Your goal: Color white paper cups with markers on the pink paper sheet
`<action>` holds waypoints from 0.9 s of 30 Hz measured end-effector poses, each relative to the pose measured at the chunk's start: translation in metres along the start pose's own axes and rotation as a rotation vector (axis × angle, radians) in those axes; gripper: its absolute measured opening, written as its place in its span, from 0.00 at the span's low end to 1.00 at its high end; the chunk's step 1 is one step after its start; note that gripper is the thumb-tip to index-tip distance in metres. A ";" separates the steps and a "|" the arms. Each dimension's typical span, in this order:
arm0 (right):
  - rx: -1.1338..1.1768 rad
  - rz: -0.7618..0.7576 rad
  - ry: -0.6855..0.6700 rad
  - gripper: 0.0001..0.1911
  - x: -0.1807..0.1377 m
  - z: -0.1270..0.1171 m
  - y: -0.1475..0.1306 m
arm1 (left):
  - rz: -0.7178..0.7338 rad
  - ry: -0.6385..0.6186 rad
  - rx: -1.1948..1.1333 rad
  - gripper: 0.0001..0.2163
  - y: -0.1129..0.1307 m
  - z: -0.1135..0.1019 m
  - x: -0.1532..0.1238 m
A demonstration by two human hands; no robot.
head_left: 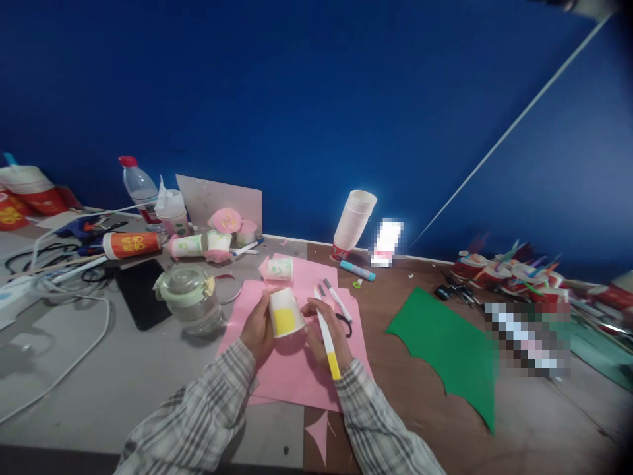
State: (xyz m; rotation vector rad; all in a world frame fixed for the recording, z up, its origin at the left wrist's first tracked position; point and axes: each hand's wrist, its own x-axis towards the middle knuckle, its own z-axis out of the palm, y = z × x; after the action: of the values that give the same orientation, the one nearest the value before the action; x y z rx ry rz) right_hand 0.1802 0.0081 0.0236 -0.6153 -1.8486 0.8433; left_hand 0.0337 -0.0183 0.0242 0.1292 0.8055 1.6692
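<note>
Evidently, the cup (pixel 285 313) sits near the middle of the frame because the left hand (pixel 258 326) grasps it from its left side, fingers wrapped around the wall so that the patch of yellow faces the wearer; its wider end appears to point down, a tilt that probably keeps the coloured side in easy sight. The right hand (pixel 328 330) has its fingers closed around a white marker (pixel 327 343), which lies slantwise across the hand with its yellow end toward the sleeve; that grip seems to leave the fingertips free near the cup's right edge, though whether they touch it I cannot tell. Both hands are above pink paper (pixel 277 382), which perhaps shields the counter (pixel 148 409) beneath. On its upper part lies a printed cup (pixel 279 269) on its side, and two grey-capped pens (pixel 338 303) rest just right of center, likely for easy reach. Farther out, the lidded jar (pixel 192 307) at left, the green sheet (pixel 448 349) at right and the leaning cup stack (pixel 354 221) near the blue wall (pixel 297 119) stand apart, presumably so that the middle has room for both hands.
</note>
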 end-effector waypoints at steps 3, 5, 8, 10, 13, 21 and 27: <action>-0.049 -0.068 -0.008 0.27 0.000 0.003 -0.001 | -0.072 -0.016 -0.055 0.22 0.000 0.001 -0.002; -0.070 -0.104 -0.001 0.28 -0.001 0.006 -0.001 | -0.122 -0.022 -0.069 0.23 0.000 0.002 -0.003; -0.102 -0.139 0.019 0.29 -0.001 0.009 0.001 | -0.184 -0.039 -0.054 0.26 0.000 0.003 -0.005; -0.120 -0.145 0.023 0.30 -0.002 0.010 0.002 | -0.211 -0.072 -0.026 0.28 -0.001 0.003 -0.006; -0.148 -0.157 0.021 0.31 -0.003 0.009 0.004 | -0.214 -0.106 -0.003 0.28 -0.002 0.001 -0.007; -0.228 -0.189 0.064 0.32 -0.006 0.008 0.009 | -0.185 -0.117 -0.018 0.25 -0.006 -0.001 -0.006; -0.250 -0.161 0.081 0.29 -0.010 0.008 0.017 | -0.169 -0.134 -0.017 0.24 -0.007 -0.001 -0.006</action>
State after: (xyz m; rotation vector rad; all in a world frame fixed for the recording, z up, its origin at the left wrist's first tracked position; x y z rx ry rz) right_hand 0.1775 0.0094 0.0023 -0.6354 -1.9156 0.4791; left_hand 0.0408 -0.0238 0.0214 0.1555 0.6819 1.4915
